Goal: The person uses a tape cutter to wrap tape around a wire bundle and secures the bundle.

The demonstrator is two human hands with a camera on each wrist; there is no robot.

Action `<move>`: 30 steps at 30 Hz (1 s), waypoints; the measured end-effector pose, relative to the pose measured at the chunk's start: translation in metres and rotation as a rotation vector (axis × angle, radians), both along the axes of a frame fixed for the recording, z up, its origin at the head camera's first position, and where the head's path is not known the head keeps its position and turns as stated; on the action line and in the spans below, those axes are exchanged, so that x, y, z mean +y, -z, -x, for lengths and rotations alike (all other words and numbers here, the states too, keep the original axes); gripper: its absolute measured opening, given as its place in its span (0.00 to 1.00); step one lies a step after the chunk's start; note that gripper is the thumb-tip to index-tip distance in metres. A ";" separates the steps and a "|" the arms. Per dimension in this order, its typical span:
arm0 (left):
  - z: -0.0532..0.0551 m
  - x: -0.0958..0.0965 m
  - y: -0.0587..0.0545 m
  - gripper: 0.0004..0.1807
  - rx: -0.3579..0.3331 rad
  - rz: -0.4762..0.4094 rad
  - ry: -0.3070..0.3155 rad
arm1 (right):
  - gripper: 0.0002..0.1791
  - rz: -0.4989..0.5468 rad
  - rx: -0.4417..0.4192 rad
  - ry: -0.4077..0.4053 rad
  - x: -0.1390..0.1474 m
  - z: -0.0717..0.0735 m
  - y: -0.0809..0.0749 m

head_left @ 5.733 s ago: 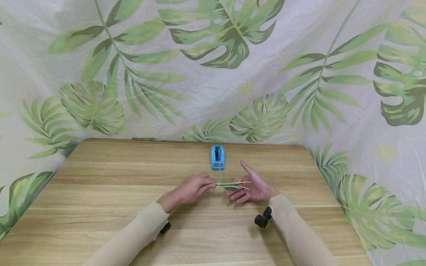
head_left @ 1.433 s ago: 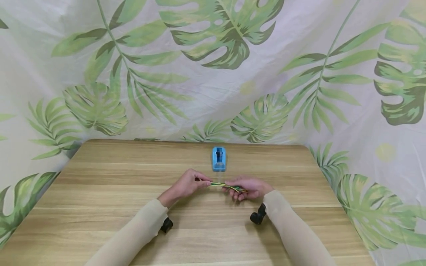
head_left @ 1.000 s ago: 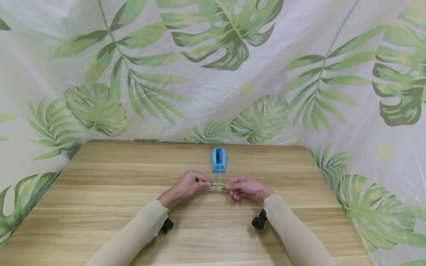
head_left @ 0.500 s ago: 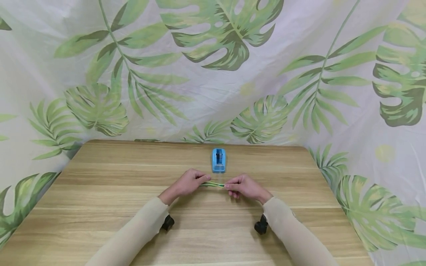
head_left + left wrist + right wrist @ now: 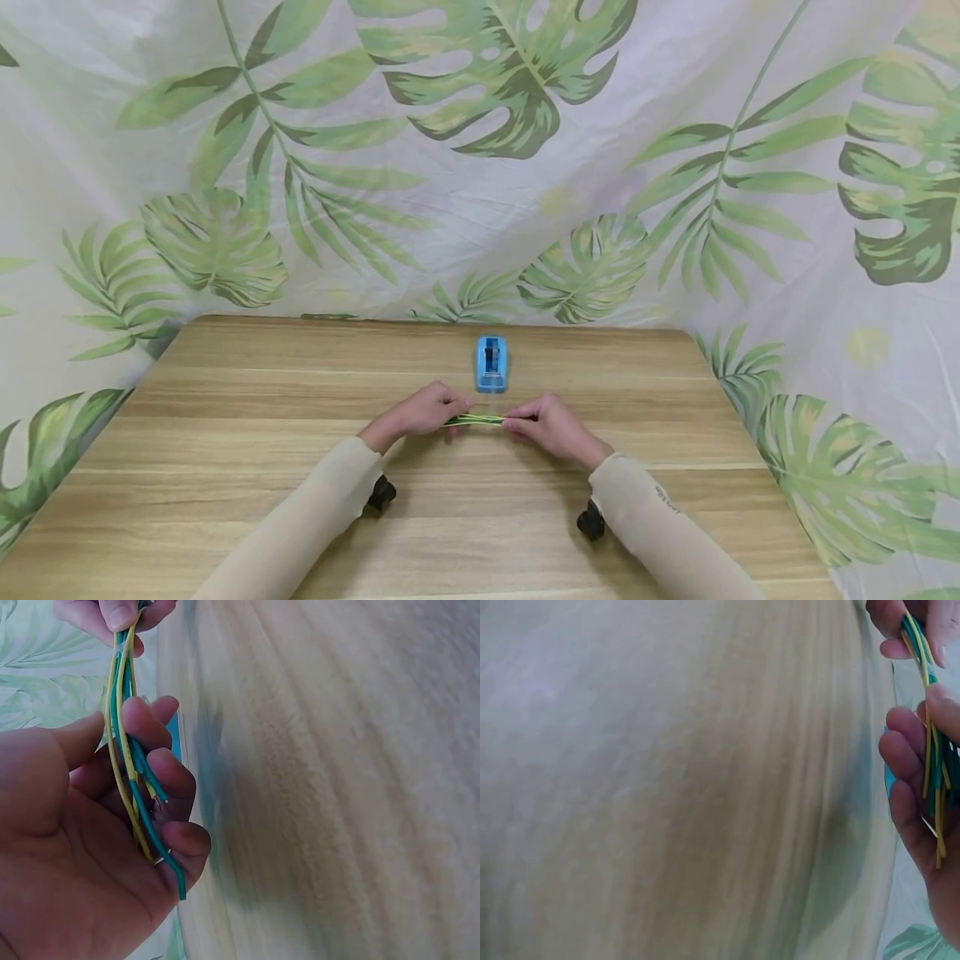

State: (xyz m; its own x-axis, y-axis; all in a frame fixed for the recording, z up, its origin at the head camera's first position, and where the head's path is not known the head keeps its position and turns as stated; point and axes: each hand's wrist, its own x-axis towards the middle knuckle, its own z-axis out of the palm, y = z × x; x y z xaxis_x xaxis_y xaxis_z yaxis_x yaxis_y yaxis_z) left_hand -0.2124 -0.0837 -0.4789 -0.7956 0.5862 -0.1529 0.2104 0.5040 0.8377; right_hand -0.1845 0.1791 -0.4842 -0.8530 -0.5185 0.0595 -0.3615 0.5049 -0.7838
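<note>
In the head view a bundle of yellow and green wires point(image 5: 480, 419) spans the gap between both hands, above the table. My left hand point(image 5: 427, 410) curls its fingers loosely round one end; in the left wrist view loose wire ends point(image 5: 154, 795) splay across the fingers and palm. My right hand point(image 5: 555, 427) pinches the bundle further right with thumb and fingertips, and wire ends point(image 5: 939, 817) hang inside its palm in the right wrist view. Clear tape point(image 5: 121, 648) shows on the wires near the right fingertips. A blue tape dispenser point(image 5: 491, 364) stands just beyond the hands.
The wooden table point(image 5: 262, 400) stretches round the hands, with its far edge against a leaf-printed cloth point(image 5: 480, 167). A faint clear tape strip point(image 5: 492, 402) runs from the dispenser toward the wires. Black wrist cameras point(image 5: 591, 522) hang under both sleeves.
Earlier my right hand lay open beside the wire ends; now it pinches the bundle. My left hand's grip has shifted left along the wires and loosened, its lower fingers now showing beneath them.
</note>
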 end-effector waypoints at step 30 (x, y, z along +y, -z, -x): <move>-0.009 0.000 0.006 0.10 0.067 -0.089 -0.110 | 0.08 -0.169 0.164 0.026 -0.008 -0.002 -0.009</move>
State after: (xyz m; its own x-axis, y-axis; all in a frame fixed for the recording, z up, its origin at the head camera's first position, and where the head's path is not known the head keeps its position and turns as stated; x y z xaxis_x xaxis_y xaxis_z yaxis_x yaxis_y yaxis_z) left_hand -0.2037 -0.0835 -0.4850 -0.8626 0.5036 -0.0487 0.2150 0.4520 0.8657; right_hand -0.1827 0.1711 -0.4755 -0.8521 -0.5111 0.1127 -0.4626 0.6348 -0.6189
